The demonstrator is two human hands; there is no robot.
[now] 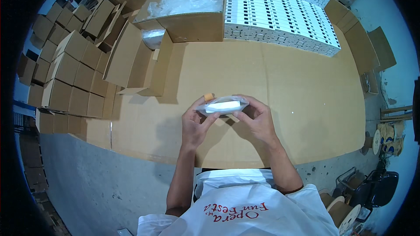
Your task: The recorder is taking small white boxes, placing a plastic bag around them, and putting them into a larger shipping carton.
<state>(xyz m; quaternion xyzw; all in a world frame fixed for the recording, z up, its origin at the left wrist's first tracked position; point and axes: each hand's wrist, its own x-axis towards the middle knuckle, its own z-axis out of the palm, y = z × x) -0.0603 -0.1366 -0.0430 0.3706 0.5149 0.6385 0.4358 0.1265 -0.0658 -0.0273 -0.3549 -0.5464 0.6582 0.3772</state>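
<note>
Between my two hands, above the cardboard-covered table (306,105), is a small white box in a clear plastic bag (224,105). My left hand (197,120) grips the bag's left end, thumb in front and fingers behind. An orange band wraps one of its fingertips. At the other end, my right hand (258,118) pinches the bag with its thumb near the lower edge. Beyond them to the left stands an open cardboard carton (151,72) with a clear plastic-wrapped item (153,38) at its far end.
Rows of stacked white boxes (282,37) fill the table's back right. Beside them, a large carton (192,27) holds crumpled clear plastic bags (188,2). Many small brown cartons (72,81) are piled at the left. A black chair (383,188) and cable spools (345,214) stand lower right.
</note>
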